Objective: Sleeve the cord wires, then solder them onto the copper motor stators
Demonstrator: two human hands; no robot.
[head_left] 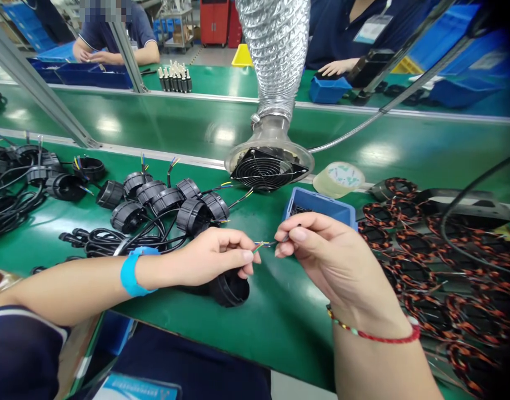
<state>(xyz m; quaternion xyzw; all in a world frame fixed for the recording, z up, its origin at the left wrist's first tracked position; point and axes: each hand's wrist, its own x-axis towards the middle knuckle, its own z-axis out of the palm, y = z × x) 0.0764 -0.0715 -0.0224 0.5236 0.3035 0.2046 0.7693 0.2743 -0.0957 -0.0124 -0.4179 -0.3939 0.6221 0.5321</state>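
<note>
Thin coloured wires are pinched between the thumb and fingers of my left hand. Just below that hand a round black plastic cap rests at the green bench; whether these wires run into it is hidden by my fingers. My right hand, a short way to the right, is closed in a pinch on a small dark piece, too small to name. The wire ends reach toward the right fingertips. Behind my right hand stands a blue bin with small black pieces inside.
Black caps with cables are heaped at left. Copper-wound coils crowd the right side. A fan under a foil duct hangs ahead, beside a tape roll. Two people sit across the bench, a hand by another blue bin.
</note>
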